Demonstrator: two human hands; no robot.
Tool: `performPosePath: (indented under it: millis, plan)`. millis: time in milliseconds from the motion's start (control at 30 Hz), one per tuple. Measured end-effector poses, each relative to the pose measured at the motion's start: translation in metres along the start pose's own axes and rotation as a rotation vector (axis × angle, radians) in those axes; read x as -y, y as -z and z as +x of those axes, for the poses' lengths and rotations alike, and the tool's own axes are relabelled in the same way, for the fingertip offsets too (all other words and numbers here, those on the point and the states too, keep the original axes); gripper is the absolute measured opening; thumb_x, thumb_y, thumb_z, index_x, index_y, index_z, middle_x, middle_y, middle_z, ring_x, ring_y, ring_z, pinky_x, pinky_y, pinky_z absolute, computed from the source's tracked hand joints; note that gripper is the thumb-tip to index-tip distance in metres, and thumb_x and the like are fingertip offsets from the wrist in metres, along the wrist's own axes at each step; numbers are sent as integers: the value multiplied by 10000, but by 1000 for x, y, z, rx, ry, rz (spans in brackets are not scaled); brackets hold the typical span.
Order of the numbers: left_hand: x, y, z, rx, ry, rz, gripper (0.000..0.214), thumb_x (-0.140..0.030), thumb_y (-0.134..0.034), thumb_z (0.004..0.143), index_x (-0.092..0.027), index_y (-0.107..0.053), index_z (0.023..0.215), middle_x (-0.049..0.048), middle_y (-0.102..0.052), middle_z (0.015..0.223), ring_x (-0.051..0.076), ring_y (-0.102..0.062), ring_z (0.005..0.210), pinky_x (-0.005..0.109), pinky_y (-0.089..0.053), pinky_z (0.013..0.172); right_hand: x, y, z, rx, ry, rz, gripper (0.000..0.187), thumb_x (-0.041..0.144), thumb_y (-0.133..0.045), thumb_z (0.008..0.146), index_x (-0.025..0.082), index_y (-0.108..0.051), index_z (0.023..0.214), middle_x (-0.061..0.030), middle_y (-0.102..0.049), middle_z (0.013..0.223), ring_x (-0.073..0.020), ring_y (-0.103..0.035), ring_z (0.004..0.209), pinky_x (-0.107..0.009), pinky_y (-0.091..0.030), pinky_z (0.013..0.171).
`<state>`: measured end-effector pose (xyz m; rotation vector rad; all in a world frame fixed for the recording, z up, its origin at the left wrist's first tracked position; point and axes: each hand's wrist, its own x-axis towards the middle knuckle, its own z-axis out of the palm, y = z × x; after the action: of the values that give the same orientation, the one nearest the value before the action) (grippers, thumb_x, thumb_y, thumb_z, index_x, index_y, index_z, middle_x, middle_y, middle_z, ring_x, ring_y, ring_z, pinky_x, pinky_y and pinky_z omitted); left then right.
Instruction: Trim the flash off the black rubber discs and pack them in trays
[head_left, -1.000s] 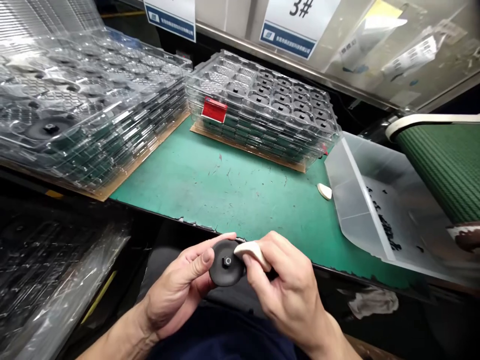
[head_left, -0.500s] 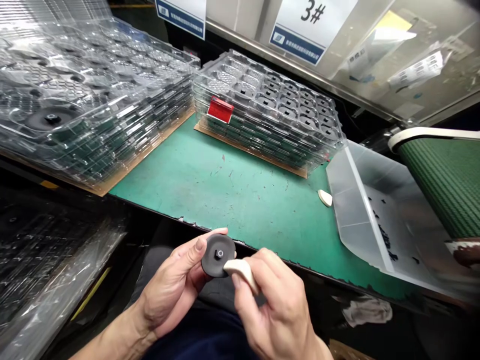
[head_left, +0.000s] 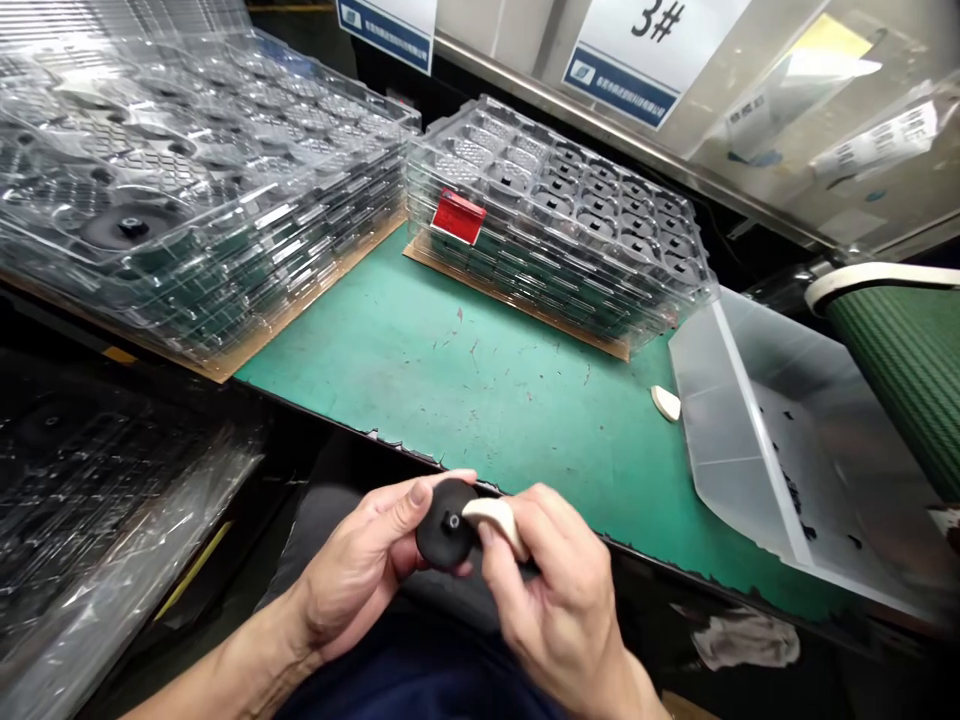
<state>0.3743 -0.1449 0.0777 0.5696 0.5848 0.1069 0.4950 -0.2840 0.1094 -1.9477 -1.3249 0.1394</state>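
Note:
My left hand (head_left: 360,575) grips a small black round disc (head_left: 442,535) with a hub in its middle, thumb along its top edge. My right hand (head_left: 559,600) pinches a cream-white wedge-shaped piece (head_left: 491,518) and presses its tip against the disc's right side. Both hands are held just in front of the near edge of the green mat (head_left: 487,390), over my lap. A second white wedge (head_left: 665,403) lies on the mat at the right.
Two stacks of clear plastic trays holding black parts stand on cardboard: a big one (head_left: 180,190) at the left, a smaller one (head_left: 562,210) with a red tag (head_left: 457,216) at the back. A clear bin (head_left: 750,440) with black bits sits beside a green conveyor belt (head_left: 907,370).
The white wedge has shifted from the disc's lower edge up to its right side. The view has drifted a little, so the table appears lower and further right.

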Motion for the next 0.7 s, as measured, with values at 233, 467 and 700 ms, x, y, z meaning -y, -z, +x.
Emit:
performPosePath:
  millis: [233, 467, 700]
  plan:
    - [3, -4, 0, -85, -156, -18, 391, -458, -655, 968, -231, -720, 1280, 81, -775, 1180, 192, -714, 1009, 238, -579, 869, 6, 0, 11, -74, 8, -43, 151, 132, -566, 998, 174, -634, 869, -17, -532, 736, -169, -468, 702, -349, -331, 695]
    - [10, 2, -3, -196, -427, 170, 460, -433, -749, 907, -300, -666, 1338, 59, -742, 1235, 242, -671, 1142, 289, -521, 987, 24, -21, 4, -88, 17, 213, 141, 115, -526, 983, 159, -655, 949, 3, -470, 721, -147, -445, 661, -322, -337, 659]
    - [0, -5, -4, -138, -313, 19, 430, -431, -744, 908, -268, -702, 1304, 75, -769, 1206, 228, -720, 1047, 268, -570, 903, 12, -9, 9, -29, -21, 115, 122, 124, -534, 994, 164, -632, 935, -3, -485, 744, -155, -448, 683, -335, -341, 685]
